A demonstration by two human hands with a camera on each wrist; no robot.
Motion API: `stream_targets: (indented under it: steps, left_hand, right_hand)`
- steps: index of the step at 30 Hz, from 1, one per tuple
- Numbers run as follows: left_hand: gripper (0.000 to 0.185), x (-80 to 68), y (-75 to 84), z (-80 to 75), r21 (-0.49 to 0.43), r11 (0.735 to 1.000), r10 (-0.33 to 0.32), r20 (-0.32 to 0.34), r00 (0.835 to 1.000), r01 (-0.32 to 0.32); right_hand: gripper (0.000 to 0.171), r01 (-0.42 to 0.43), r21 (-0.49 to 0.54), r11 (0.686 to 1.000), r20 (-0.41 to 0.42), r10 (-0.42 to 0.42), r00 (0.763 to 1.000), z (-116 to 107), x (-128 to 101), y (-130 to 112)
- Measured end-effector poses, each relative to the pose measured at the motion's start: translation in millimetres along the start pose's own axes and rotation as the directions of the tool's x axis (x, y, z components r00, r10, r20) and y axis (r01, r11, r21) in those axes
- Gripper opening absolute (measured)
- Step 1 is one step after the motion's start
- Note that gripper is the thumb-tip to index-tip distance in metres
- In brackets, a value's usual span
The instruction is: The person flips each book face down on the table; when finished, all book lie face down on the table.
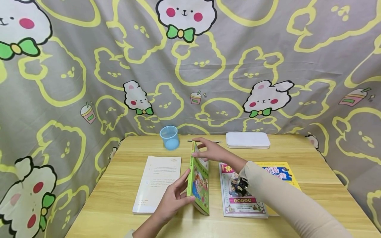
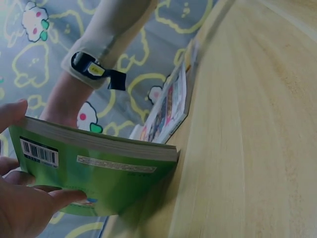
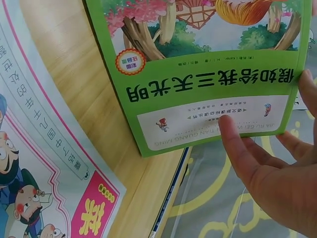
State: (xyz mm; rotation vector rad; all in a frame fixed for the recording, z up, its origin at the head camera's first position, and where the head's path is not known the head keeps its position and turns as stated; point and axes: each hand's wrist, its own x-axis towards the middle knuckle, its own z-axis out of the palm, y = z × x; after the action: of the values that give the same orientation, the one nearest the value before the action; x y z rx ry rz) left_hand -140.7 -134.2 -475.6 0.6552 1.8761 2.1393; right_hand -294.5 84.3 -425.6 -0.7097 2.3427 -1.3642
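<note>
A green paperback book stands on its edge at the middle of the table, its spine facing up toward me. My left hand grips its near end, with the back cover and barcode toward the palm in the left wrist view. At the far end, my right hand pinches the book near the top of the spine. Its fingers touch the illustrated front cover in the right wrist view. Left of the book lies a white book with printed text on its top page.
To the right, a pink-and-white illustrated book overlaps a yellow book, partly under my right forearm. Along the back stand a blue cup and a white case, with a thin pen between them. A patterned curtain surrounds the table.
</note>
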Motion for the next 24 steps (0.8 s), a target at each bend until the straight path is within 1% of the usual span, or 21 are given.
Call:
stream_targets:
  steps: [5,8,13,18,20,24]
  left_hand:
    - [0.087,-0.5,2.2,-1.2,0.002,0.999,0.037,-0.004,0.999,-0.037]
    - [0.086,-1.0,4.6,-1.5,0.01,0.999,0.053,-0.01,0.999,-0.053]
    - [0.085,-2.6,8.7,-3.2,0.037,0.998,0.055,-0.025,0.998,-0.054]
    - [0.085,-4.0,11.3,-5.9,0.056,0.997,0.06,-0.038,0.998,-0.057]
    - [0.084,-4.7,11.5,-7.6,0.079,0.994,0.076,-0.037,0.996,-0.073]
    - [0.082,-5.6,12.8,-10.3,0.104,0.991,0.09,-0.044,0.995,-0.085]
  right_hand:
    - [0.079,0.002,0.036,0.999,0.0,-0.002,1.0,2,4,1]
    - [0.077,0.006,0.078,0.997,0.006,-0.007,1.0,4,6,1]
    - [0.076,0.018,0.16,0.987,0.024,-0.022,0.999,7,8,-1]
    - [0.075,0.031,0.239,0.97,0.042,-0.042,0.998,10,12,1]
    - [0.075,0.032,0.272,0.962,0.049,-0.047,0.998,12,14,2]
    - [0.075,0.033,0.322,0.946,0.055,-0.054,0.997,15,17,3]
